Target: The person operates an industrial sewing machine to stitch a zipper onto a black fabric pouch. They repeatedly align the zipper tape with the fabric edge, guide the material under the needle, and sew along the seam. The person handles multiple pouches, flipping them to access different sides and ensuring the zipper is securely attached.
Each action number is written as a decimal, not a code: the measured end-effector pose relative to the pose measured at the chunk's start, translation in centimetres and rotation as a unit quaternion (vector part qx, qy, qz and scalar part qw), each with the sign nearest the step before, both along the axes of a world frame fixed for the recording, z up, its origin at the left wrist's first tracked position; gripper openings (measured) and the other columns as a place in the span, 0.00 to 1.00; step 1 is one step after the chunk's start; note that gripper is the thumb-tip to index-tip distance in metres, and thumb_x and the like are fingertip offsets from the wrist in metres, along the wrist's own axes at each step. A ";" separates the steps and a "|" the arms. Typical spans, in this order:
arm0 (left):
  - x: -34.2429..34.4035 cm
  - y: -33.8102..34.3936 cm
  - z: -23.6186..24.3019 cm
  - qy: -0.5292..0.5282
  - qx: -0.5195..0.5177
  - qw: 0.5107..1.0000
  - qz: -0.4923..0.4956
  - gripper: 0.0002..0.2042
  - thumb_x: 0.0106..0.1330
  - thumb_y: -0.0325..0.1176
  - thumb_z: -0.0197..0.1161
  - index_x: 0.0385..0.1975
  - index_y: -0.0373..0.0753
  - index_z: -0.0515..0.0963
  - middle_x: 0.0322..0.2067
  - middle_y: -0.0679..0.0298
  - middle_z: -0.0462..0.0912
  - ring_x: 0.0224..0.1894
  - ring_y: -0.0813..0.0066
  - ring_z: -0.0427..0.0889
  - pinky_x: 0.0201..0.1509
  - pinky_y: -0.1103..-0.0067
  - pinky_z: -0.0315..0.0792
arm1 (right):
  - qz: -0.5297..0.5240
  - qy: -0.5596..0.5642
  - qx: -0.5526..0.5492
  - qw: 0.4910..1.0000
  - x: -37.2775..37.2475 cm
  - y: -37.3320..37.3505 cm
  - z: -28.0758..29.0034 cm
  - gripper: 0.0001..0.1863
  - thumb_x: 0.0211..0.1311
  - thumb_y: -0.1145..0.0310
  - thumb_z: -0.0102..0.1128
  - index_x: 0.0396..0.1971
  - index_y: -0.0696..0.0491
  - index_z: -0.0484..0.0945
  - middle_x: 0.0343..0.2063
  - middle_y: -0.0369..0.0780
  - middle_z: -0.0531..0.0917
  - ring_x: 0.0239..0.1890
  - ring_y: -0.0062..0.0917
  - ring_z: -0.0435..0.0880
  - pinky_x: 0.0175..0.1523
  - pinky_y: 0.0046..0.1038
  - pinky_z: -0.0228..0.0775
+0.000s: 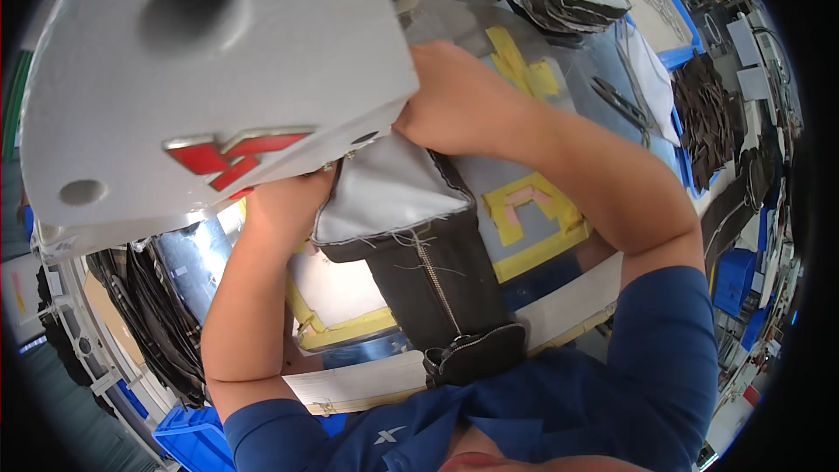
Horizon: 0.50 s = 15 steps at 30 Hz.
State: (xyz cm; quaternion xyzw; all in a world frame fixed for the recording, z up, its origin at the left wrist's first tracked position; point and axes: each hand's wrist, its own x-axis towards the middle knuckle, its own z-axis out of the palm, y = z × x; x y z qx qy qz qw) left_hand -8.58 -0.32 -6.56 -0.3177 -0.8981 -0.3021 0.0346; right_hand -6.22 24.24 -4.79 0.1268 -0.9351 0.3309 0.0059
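A black fabric piece with a long metal zipper and a pale grey lining runs from under a white sewing machine head down toward my chest. Loose threads hang at the lining's lower edge. My left hand is at the left side of the lining, its fingers hidden behind the machine head. At the piece's upper right edge, my right hand is closed, with its fingers curled in and partly covered by the machine. The needle area is hidden from view.
Yellow tape marks the work surface. Scissors lie at the right, near a blue tray and a heap of dark brown pieces. Stacked black pieces stand at the back; more dark fabric hangs at left above a blue bin.
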 end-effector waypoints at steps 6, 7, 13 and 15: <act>-0.8 -0.3 -0.7 0.035 0.013 0.999 -0.013 0.12 0.58 0.26 0.81 0.41 0.34 0.88 0.36 0.57 0.92 0.38 0.62 0.91 0.44 0.70 0.82 | 0.022 -0.030 0.059 0.998 -0.7 -0.2 1.0 0.15 0.57 0.64 0.67 0.27 0.64 0.88 0.28 0.56 0.87 0.38 0.53 0.89 0.46 0.47 0.82; -1.0 -0.5 -0.8 0.040 -0.002 0.999 -0.018 0.12 0.58 0.25 0.81 0.41 0.34 0.88 0.36 0.57 0.92 0.37 0.63 0.91 0.44 0.70 0.82 | 0.017 -0.041 0.046 0.998 -0.7 -0.1 1.0 0.14 0.56 0.65 0.66 0.26 0.63 0.87 0.28 0.56 0.86 0.37 0.54 0.88 0.45 0.48 0.81; -1.0 -0.3 -0.6 0.018 0.011 1.000 -0.012 0.13 0.58 0.26 0.81 0.41 0.33 0.88 0.36 0.57 0.92 0.37 0.63 0.91 0.43 0.70 0.82 | 0.012 -0.074 0.043 0.996 -1.2 -0.1 0.8 0.13 0.55 0.65 0.65 0.26 0.63 0.86 0.28 0.56 0.86 0.37 0.54 0.87 0.45 0.49 0.79; -0.6 -0.1 -0.3 -0.005 0.010 1.000 -0.002 0.12 0.62 0.30 0.75 0.45 0.36 0.88 0.38 0.54 0.91 0.41 0.56 0.90 0.46 0.67 0.81 | 0.022 -0.085 0.082 0.993 -1.3 -0.3 1.3 0.16 0.58 0.63 0.67 0.29 0.63 0.89 0.30 0.55 0.88 0.41 0.52 0.90 0.48 0.46 0.83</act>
